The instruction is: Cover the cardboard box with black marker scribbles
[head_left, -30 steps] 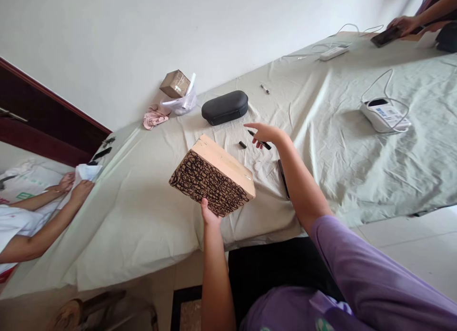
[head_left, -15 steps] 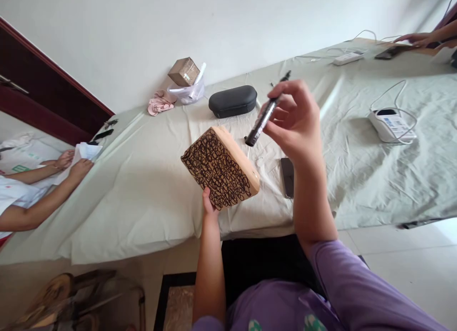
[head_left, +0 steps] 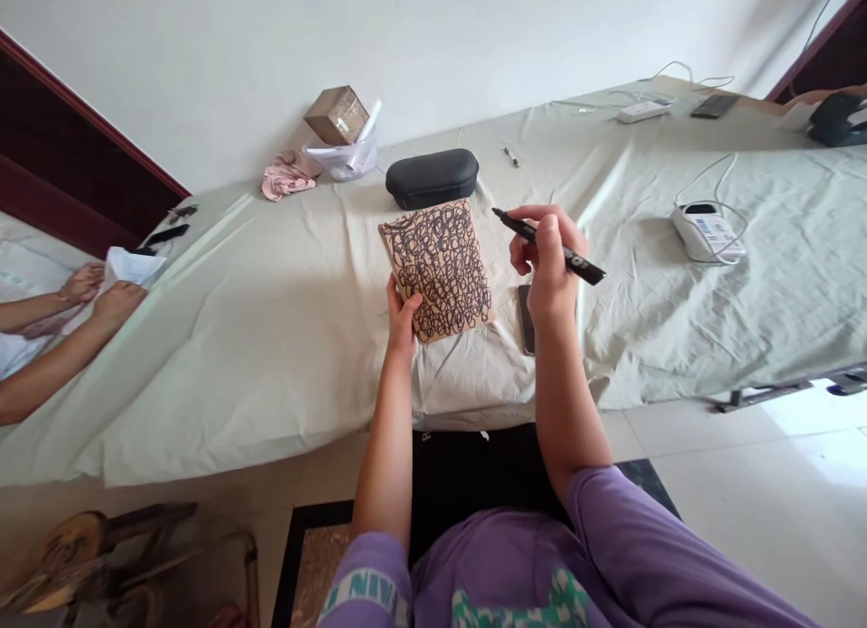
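Note:
My left hand (head_left: 404,319) grips the lower left edge of a brown cardboard box (head_left: 442,271), thumb on its front. Black looping scribbles cover the face turned toward me. My right hand (head_left: 552,257) is closed round a black marker (head_left: 575,259), held to the right of the box and apart from it. The marker's dark tip points up and left toward the box. Just behind the box lies a black oval hard case (head_left: 432,178). A dark phone (head_left: 526,321) rests on the cloth, partly behind my right forearm.
A pale cloth covers the long table (head_left: 284,312). Against the wall stand a small carton (head_left: 337,115), a plastic tub (head_left: 345,158) and a pink cloth (head_left: 290,174). A white corded device (head_left: 708,230) lies right. At left, another person's hands (head_left: 112,298) hold paper.
The box has turned so its scribbled face is more toward me. My right hand has come lower and flipped the marker, whose tip now points toward the box.

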Tool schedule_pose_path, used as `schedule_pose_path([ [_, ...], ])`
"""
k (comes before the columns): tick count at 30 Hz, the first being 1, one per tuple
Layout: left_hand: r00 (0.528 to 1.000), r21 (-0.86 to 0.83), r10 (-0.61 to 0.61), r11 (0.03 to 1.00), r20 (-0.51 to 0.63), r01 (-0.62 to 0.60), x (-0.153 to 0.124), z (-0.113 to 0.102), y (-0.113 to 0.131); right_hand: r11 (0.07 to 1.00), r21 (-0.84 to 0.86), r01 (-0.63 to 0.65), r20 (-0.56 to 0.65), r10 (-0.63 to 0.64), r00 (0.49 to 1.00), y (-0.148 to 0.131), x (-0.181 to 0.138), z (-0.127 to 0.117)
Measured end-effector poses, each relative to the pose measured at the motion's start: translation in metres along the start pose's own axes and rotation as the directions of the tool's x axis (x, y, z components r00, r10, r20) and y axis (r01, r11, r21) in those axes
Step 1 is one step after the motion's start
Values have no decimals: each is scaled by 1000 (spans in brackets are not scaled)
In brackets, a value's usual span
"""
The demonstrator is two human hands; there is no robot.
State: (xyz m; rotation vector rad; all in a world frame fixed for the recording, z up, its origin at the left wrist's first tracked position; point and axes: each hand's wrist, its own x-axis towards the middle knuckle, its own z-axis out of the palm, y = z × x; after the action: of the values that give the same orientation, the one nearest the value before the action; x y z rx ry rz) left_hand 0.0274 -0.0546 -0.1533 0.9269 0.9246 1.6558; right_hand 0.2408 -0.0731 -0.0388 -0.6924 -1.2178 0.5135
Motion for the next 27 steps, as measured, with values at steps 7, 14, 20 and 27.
schedule_pose_path([
  [7,992,3,42,999,116,-43,44,18,-26,998,15,-62,-17,62,998,4,-4,-11],
  [14,981,-97,57,995,187,-39,46,22,-51,995,-27,-99,95,101,990,30,-21,-12],
  [20,982,-183,27,983,189,8,50,26,-52,981,-187,-45,151,74,986,62,-39,-9],
  [27,956,-157,64,987,285,-19,59,26,-51,956,-289,60,163,-12,986,63,-44,-9],
])
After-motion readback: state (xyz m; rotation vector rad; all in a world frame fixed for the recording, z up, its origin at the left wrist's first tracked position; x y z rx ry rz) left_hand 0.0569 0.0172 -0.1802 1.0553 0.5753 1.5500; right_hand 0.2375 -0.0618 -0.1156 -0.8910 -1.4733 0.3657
